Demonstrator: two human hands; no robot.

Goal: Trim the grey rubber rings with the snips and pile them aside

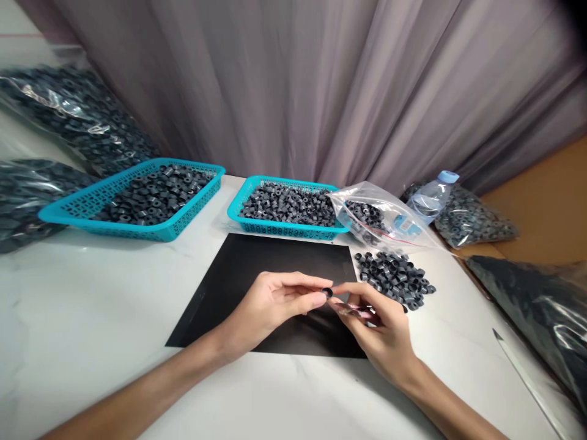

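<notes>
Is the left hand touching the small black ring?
Touching: the head view shows the left hand pinching the ring between thumb and fingers.

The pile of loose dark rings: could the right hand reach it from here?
Likely yes: the pile lies just beyond the right hand, nothing visible blocking, though that hand holds something pinkish.

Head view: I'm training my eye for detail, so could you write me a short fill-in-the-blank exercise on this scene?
1. The left hand pinches a small dark ring above a mat coloured ____.
2. The number of teal baskets in view is ____.
3. The loose pile lies beside the mat, nearer the ____ hand.
4. The bottle has a cap coloured ____.

Missing words: black; two; right; light blue.
</notes>
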